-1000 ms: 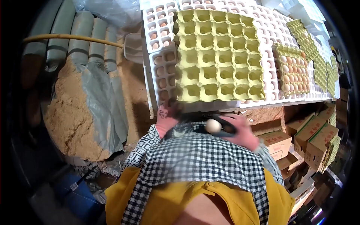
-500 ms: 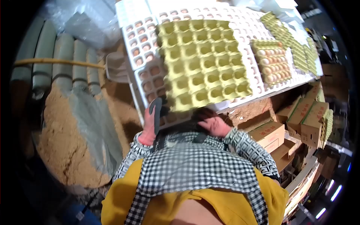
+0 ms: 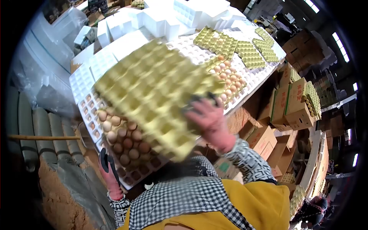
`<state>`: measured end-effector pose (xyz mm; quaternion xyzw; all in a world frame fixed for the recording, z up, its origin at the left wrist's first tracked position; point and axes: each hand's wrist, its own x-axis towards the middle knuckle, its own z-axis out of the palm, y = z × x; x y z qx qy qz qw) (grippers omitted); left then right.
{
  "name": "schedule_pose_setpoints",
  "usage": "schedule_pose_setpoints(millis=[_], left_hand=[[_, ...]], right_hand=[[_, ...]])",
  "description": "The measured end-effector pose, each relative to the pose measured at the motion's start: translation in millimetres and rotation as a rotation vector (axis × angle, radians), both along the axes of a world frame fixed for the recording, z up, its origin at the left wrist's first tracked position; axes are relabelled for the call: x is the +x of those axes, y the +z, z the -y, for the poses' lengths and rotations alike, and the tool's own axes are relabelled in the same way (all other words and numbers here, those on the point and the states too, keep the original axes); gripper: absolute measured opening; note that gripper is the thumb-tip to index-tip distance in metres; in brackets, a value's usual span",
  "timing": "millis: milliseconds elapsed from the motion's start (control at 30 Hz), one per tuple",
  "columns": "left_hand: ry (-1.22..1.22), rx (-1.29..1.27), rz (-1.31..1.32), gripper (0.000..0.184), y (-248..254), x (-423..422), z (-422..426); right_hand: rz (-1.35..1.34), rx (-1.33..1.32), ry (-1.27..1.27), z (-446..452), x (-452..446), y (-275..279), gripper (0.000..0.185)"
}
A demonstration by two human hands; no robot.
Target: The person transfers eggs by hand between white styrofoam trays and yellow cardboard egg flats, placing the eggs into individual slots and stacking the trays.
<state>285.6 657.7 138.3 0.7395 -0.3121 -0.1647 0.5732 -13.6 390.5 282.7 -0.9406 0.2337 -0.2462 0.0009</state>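
Observation:
A large yellow-green egg tray (image 3: 153,88), empty and blurred, is tilted over the table, its right edge at my right hand (image 3: 209,120). My gloved right hand is closed on that edge, its fingers partly blurred. Brown eggs (image 3: 128,142) in a tray show from under the raised tray's lower left side. My left hand (image 3: 109,172), in a pink and dark glove, is at the front left edge of the white foam trays (image 3: 90,122), with thumb and fingers apart and nothing visible between them.
Farther right lies another tray of eggs (image 3: 231,78), with yellow-green trays (image 3: 216,42) beyond it. White foam blocks (image 3: 157,21) stand at the back. Cardboard boxes (image 3: 293,103) are at the right. Grey bags (image 3: 50,130) and a yellow pole (image 3: 42,137) lie at the left.
The large empty tray has swung left and up, uncovering eggs beneath it. My right hand has moved from the front of the table onto the tray. The view has turned right.

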Motion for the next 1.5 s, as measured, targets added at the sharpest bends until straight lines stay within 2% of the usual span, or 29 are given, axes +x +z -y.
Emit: schedule_pose_setpoints(millis=[100, 133, 200, 267, 333, 400, 433, 467, 533, 600, 667, 733, 767, 800, 867, 900, 1000, 1067, 1100, 1133, 1200, 1233, 1300, 1333, 1367, 1400, 1433, 1467, 1500], left_hand=[[0.031, 0.274, -0.068, 0.052, 5.0, -24.7, 30.1], [0.091, 0.205, -0.252, 0.056, 17.7, -41.4, 49.9], [0.245, 0.357, -0.114, 0.059, -13.9, -36.6, 51.1], [0.359, 0.340, 0.201, 0.055, -38.0, -34.3, 54.5], [0.420, 0.449, 0.240, 0.052, -48.8, -24.6, 42.3], [0.471, 0.503, 0.228, 0.050, -72.4, -5.5, 16.8], [0.390, 0.484, 0.361, 0.049, -56.5, -13.7, 28.1], [0.399, 0.455, 0.276, 0.048, -42.1, -25.1, 38.0], [0.409, 0.415, 0.284, 0.047, -49.2, -17.9, 33.5], [0.419, 0.471, 0.240, 0.046, -44.8, -15.7, 32.7], [0.444, 0.489, 0.165, 0.045, -40.7, -15.0, 31.9], [0.484, 0.471, 0.055, 0.043, -41.1, -13.3, 29.4], [0.494, 0.420, 0.151, 0.041, -58.4, -1.4, 13.4], [0.480, 0.353, 0.046, 0.041, -56.4, -3.8, 14.4], [0.454, 0.220, -0.163, 0.040, -48.9, -12.7, 23.9], [0.451, 0.209, -0.235, 0.039, -42.4, -16.9, 29.2], [0.397, 0.397, 0.116, 0.039, -39.5, -19.2, 30.9], [0.420, 0.491, 0.208, 0.039, -41.2, -12.2, 25.2], [0.445, 0.482, 0.260, 0.040, -44.5, -15.8, 29.0], [0.474, 0.473, 0.311, 0.041, -46.4, -20.0, 32.5], [0.404, 0.419, 0.082, 0.042, -43.5, -19.8, 33.1], [0.506, 0.507, 0.264, 0.043, -51.5, -18.4, 25.2], [0.610, 0.520, 0.355, 0.046, -82.9, -10.0, -9.3], [0.615, 0.413, 0.270, 0.047, -93.5, 0.4, -21.1], [0.598, 0.423, 0.268, 0.048, -86.4, 2.0, -19.2], [0.580, 0.431, 0.262, 0.048, -84.9, -0.2, -12.1], [0.569, 0.444, 0.256, 0.048, -78.5, -8.5, -1.2], [0.559, 0.463, 0.253, 0.048, -67.7, -17.8, 6.3], [0.568, 0.388, -0.009, 0.048, -57.4, -22.0, 7.8]], right_hand=[[0.007, -0.190, -0.333, 107.6, -119.1, -11.8, 0.053], [0.067, -0.244, -0.418, 148.9, -160.5, -17.0, 0.055], [0.094, -0.244, -0.608, 228.1, -246.5, -24.4, 0.054], [0.187, -0.290, -0.619, 310.5, -320.6, -40.8, 0.053], [0.120, -0.393, -0.662, 379.4, -365.4, -49.7, 0.053], [0.100, -0.399, -0.614, 442.2, -386.8, -59.5, 0.053], [0.035, -0.377, -0.609, 470.4, -393.7, -68.4, 0.054], [-0.027, -0.359, -0.604, 497.3, -398.4, -77.9, 0.055], [-0.506, -0.034, -0.867, 533.9, -397.2, -108.1, 0.068], [-0.801, 0.148, -0.768, 547.3, -393.1, -136.1, 0.072], [-0.849, 0.252, -0.886, 557.1, -385.3, -155.2, 0.064], [-0.889, 0.193, -0.906, 562.0, -371.8, -148.3, 0.060], [-0.696, 0.124, -0.911, 563.4, -361.7, -146.6, 0.055], [-0.282, 0.110, -0.902, 565.3, -352.5, -157.1, 0.049], [0.288, 0.643, -0.890, 557.6, -294.2, -155.9, 0.051], [0.351, 0.701, -0.820, 567.3, -270.1, -179.2, 0.050], [0.262, 0.985, -0.598, 608.6, -210.9, -257.2, 0.049], [0.358, 1.034, -0.718, 613.7, -182.6, -269.2, 0.047], [0.576, 1.096, -0.737, 588.2, -163.1, -226.5, 0.047], [0.670, 0.963, -0.673, 597.7, -155.7, -231.5, 0.047], [0.666, 0.893, -0.781, 611.4, -146.0, -241.6, 0.048], [0.517, 0.897, -0.756, 627.4, -148.7, -264.0, 0.053], [0.231, 0.875, -0.679, 655.7, -153.6, -305.1, 0.063], [0.051, 0.652, -0.778, 647.6, -150.7, -305.5, 0.048], [0.240, 0.682, -0.675, 664.3, -165.8, -334.2, 0.054], [0.178, 0.795, -0.789, 641.7, -167.7, -292.5, 0.058], [0.370, 0.787, -0.594, 632.5, -169.4, -288.4, 0.061], [0.388, 0.811, -0.656, 624.4, -170.5, -283.4, 0.057], [0.356, 0.748, -0.672, 597.7, -163.5, -253.9, 0.042]])
